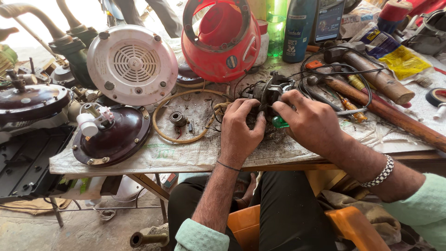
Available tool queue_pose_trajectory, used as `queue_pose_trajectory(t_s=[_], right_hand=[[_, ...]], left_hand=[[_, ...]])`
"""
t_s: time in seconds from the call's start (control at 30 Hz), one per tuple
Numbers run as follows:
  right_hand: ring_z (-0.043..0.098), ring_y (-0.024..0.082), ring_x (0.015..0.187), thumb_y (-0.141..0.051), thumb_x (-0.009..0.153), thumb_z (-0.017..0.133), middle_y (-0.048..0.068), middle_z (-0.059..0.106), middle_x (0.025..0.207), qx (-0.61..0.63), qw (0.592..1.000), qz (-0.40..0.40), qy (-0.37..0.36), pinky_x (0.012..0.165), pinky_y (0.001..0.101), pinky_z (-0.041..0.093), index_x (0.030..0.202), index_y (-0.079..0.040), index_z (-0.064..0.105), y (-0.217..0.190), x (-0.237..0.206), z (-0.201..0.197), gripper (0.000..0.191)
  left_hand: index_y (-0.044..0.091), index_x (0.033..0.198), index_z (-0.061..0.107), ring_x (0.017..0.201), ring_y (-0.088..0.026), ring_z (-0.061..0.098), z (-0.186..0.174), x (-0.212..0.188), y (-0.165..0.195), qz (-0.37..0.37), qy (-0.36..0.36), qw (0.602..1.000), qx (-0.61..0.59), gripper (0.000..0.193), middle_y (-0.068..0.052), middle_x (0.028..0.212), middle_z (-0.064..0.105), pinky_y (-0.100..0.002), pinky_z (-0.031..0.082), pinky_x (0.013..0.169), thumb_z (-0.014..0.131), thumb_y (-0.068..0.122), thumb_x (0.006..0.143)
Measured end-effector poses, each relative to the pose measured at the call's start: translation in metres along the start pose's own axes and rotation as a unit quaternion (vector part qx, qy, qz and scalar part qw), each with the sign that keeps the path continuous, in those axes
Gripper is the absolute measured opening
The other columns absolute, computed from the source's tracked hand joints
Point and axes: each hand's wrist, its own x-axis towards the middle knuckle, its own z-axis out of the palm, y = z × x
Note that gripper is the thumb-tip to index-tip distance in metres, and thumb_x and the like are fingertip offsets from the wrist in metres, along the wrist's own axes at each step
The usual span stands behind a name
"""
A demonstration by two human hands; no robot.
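Near the desk's point(139, 160) front edge, both hands' fingers close around a small dark motor point(268, 92): left hand point(240, 128) below it, right hand point(309, 121) beside it.

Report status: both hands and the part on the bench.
Left hand and right hand both gripping small dark motor assembly. Green-handled tool under right hand. Black wires and hammers crowd right side.

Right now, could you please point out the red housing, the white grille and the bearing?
Red housing point(222, 58): head view, on its lower front wall.
White grille point(132, 63): head view, on the slotted centre.
Bearing point(178, 118): head view, on its top face.
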Motion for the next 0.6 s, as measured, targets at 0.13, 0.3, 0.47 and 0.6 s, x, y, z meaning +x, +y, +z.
queue_pose_trajectory(t_s=[0.13,0.3,0.47,0.6], right_hand=[[0.071,0.025,0.076,-0.012,0.072,0.084,0.015,0.060,0.105,0.008,1.000,0.006,0.004,0.061,0.0370,0.059,0.115,0.002,0.069,0.0049,-0.0007,0.0019,0.047],[0.072,0.022,0.080,-0.005,0.075,0.082,0.008,0.061,0.108,-0.020,0.999,-0.044,0.014,0.065,0.0356,0.059,0.111,-0.005,0.070,0.0075,0.0012,0.0006,0.039],[0.072,0.025,0.080,-0.013,0.069,0.083,0.011,0.060,0.106,-0.003,0.999,-0.030,0.030,0.064,0.0369,0.058,0.110,-0.001,0.070,0.0041,0.0012,-0.0020,0.044],[0.073,0.024,0.080,-0.008,0.074,0.083,0.009,0.062,0.106,-0.034,0.999,-0.034,0.009,0.067,0.0370,0.059,0.107,-0.003,0.072,0.0036,0.0028,-0.0034,0.036]], left_hand=[[0.001,0.110,0.071,0.105,-0.030,0.069,0.0005,0.0001,-0.0010,0.002,0.002,1.000,0.000,0.026,-0.014,0.108,0.071,-0.041,0.056,0.092,0.073,0.010,0.086],[0.001,0.110,0.071,0.105,-0.031,0.069,0.0006,0.0002,-0.0013,0.001,-0.002,1.000,0.004,0.026,-0.014,0.107,0.071,-0.041,0.055,0.091,0.073,0.010,0.085],[0.001,0.109,0.071,0.104,-0.030,0.069,-0.0001,0.0002,-0.0013,0.001,0.004,1.000,0.000,0.026,-0.014,0.107,0.071,-0.041,0.056,0.091,0.072,0.010,0.085],[0.000,0.109,0.071,0.105,-0.031,0.069,0.0001,0.0003,-0.0017,0.011,0.006,1.000,0.003,0.025,-0.014,0.106,0.071,-0.041,0.056,0.091,0.072,0.009,0.085]])
